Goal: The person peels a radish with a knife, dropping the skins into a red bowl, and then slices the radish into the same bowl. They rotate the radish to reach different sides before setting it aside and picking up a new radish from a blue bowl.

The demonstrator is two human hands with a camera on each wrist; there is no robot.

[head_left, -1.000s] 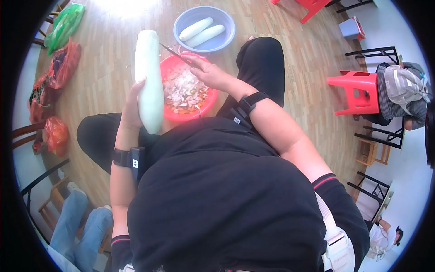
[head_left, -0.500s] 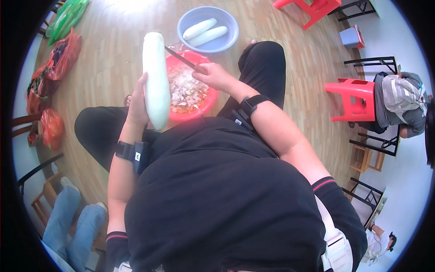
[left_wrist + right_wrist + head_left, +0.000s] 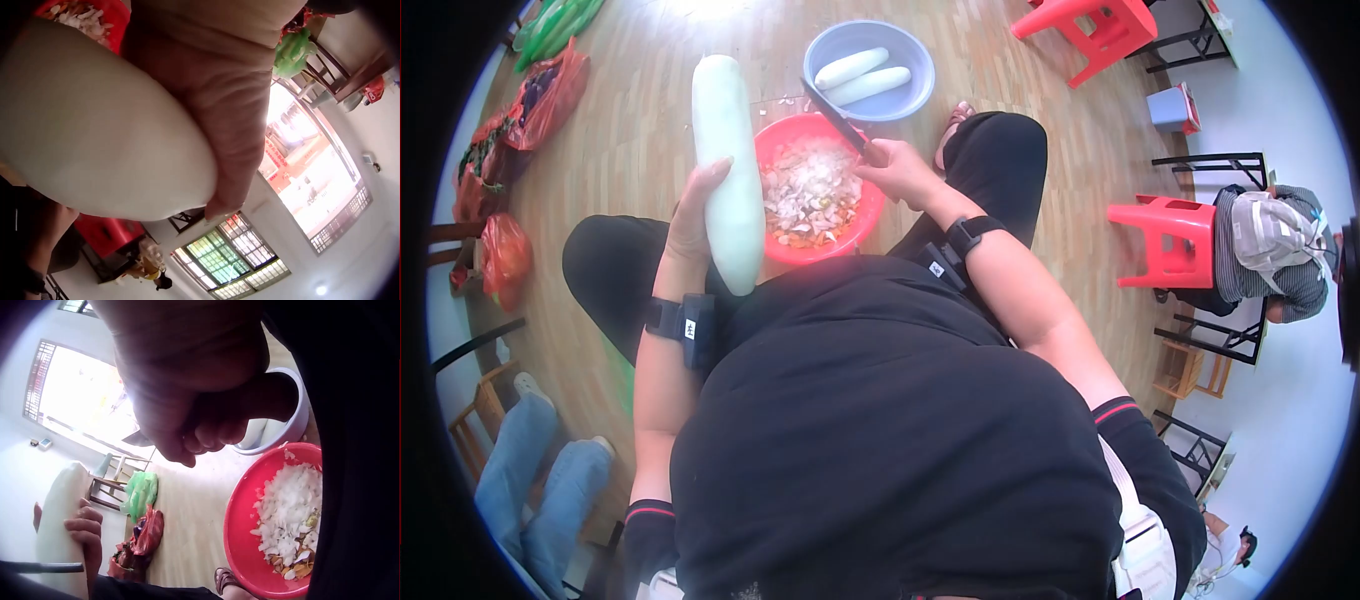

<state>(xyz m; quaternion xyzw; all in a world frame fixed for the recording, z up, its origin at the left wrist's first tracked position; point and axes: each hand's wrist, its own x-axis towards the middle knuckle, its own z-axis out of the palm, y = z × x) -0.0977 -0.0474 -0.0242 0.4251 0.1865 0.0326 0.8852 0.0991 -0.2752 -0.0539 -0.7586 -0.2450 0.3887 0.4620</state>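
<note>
A long, thick white radish [image 3: 730, 170] stands roughly lengthwise in the head view, one end towards the lap. My left hand [image 3: 690, 215] grips it from the left side, its thumb lying across the near face. In the left wrist view the pale radish [image 3: 106, 131] fills much of the picture against the palm. My right hand [image 3: 902, 172] holds a knife [image 3: 837, 115] by its handle, the blade pointing up and left, apart from the radish. Between the hands, a red basin [image 3: 872, 222] holds white peelings [image 3: 810, 178] over orange scraps.
A blue-grey basin [image 3: 928, 85] with two white radishes [image 3: 868, 85] stands beyond the red one. Red bags [image 3: 550, 95] and a green bag [image 3: 560, 28] lie at the left. Red stools [image 3: 1170, 240] and a seated person [image 3: 1280, 245] are at the right.
My right hand has drawn the knife right, away from the radish, its fingers now curled round the handle. The radish swung right, then back left in my left hand.
</note>
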